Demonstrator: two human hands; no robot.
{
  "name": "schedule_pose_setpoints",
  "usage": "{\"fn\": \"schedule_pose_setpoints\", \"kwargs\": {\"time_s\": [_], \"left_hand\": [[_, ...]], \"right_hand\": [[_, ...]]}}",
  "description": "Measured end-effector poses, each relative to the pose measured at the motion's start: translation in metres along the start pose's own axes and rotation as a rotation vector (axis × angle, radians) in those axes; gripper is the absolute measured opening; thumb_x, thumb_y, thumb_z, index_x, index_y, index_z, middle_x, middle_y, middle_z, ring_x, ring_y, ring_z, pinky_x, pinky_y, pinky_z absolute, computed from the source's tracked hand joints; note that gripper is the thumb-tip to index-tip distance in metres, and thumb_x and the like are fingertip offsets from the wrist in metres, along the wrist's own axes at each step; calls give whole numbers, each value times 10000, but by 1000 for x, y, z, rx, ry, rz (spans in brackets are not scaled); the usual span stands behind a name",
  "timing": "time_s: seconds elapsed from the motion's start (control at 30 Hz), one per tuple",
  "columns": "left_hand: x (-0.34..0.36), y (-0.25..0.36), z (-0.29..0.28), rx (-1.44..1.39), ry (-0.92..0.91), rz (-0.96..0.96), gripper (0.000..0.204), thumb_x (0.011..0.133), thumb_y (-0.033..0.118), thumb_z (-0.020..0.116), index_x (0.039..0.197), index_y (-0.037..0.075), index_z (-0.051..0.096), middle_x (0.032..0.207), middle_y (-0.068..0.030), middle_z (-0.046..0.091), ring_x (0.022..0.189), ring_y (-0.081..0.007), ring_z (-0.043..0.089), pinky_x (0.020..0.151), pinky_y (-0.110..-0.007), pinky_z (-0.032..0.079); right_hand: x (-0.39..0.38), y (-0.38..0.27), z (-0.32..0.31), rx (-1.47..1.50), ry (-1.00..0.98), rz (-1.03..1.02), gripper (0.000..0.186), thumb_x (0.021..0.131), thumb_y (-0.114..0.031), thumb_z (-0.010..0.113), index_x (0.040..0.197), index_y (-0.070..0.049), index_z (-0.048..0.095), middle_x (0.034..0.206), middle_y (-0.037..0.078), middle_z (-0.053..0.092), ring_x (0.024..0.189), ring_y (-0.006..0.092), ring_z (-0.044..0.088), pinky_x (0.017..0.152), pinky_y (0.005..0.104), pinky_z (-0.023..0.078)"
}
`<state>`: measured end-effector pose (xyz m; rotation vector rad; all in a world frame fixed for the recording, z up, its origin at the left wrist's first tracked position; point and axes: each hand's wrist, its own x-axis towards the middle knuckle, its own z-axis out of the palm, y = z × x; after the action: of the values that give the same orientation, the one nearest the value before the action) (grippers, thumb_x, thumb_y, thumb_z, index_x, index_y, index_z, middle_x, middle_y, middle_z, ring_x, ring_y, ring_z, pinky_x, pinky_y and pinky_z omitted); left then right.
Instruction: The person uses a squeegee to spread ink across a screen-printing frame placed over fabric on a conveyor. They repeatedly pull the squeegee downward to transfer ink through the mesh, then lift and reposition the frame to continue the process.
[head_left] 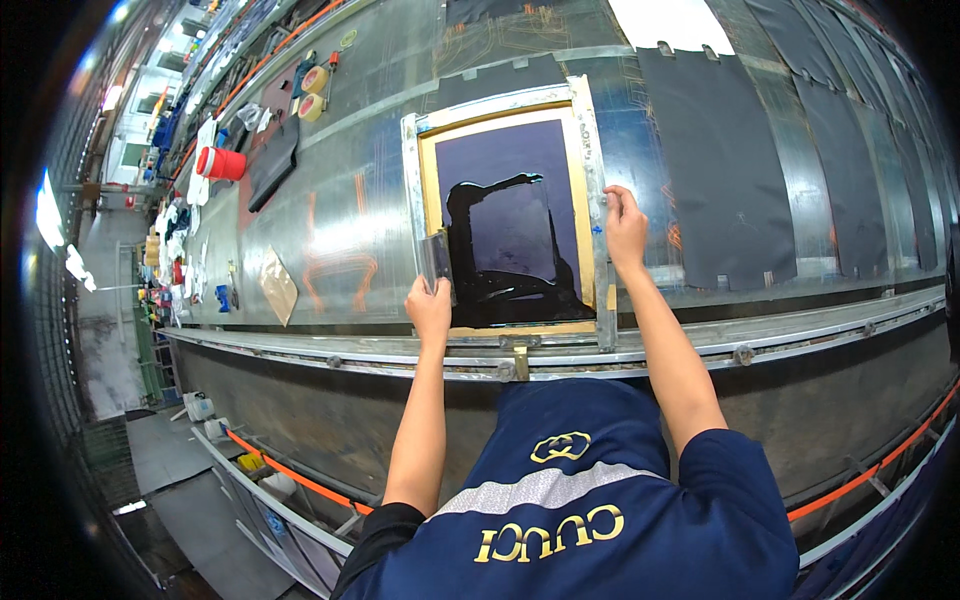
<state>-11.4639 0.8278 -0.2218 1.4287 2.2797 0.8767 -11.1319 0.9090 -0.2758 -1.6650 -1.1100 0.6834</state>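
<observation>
left hand (431, 309) grips squeegee (437, 262) over black ink, right hand (625, 226) closed on screen frame (598, 215) edge

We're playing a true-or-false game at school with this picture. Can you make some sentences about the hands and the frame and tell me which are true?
1. The left hand holds a squeegee over the black ink. True.
2. The right hand rests on the left side of the screen frame. False: it grips the frame's right side.
3. The ink pooled on the screen is red. False: it is black.
4. Dark fabric pieces lie on the long table to the right of the frame. True.
5. A red cup stands far off on the person's left. True.
</observation>
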Motion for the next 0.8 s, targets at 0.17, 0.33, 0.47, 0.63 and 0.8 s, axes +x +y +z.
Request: {"fn": "schedule_pose_setpoints", "kwargs": {"time_s": [0.17, 0.33, 0.47, 0.63, 0.8], "left_hand": [[22, 11, 15, 183, 13, 28, 339, 852, 285, 683, 808, -40, 593, 770, -280, 666, 764, -506, 648, 727, -542, 501], [41, 24, 33, 240, 14, 17, 303, 847, 288, 684, 939, -1, 684, 868, -271, 721, 871, -489, 691, 800, -546, 529], [59, 52, 50, 257, -69, 67, 386, 835, 269, 690, 1152, 54, 736, 967, -229, 750, 934, -442, 711, 842, -510, 546], [41, 77, 69, 143, -165, 331, 515, 798, 132, 707, 1313, 114, 700, 1234, -170, 724, 1119, -365, 693, 956, -435, 539], [-10, 34, 78, 246, -279, 646, 648, 732, 18, 717, 1357, 181, 671, 1463, -33, 625, 1389, -260, 549, 1164, -496, 379]], "right_hand": [[2, 0, -2, 17, 3, -17, 164, 1047, -156, 568, 1105, -55, 682, 691, 180, 616, 584, 308, 596, 584, 441, 447], [0, 3, 1, 45, -1, -29, 161, 1044, -153, 567, 1116, -55, 672, 715, 181, 646, 619, 333, 632, 602, 449, 470], [1, 6, 0, 67, 33, -48, 159, 1045, -144, 562, 1118, -52, 668, 750, 191, 665, 657, 349, 657, 622, 456, 483], [1, 0, -3, 65, 6, -13, 151, 1044, -129, 554, 1108, -47, 664, 764, 194, 673, 681, 363, 666, 635, 461, 487], [2, 1, -2, 65, -4, -30, 152, 1044, -129, 554, 1104, -39, 662, 757, 192, 672, 673, 365, 663, 631, 460, 487]]}}
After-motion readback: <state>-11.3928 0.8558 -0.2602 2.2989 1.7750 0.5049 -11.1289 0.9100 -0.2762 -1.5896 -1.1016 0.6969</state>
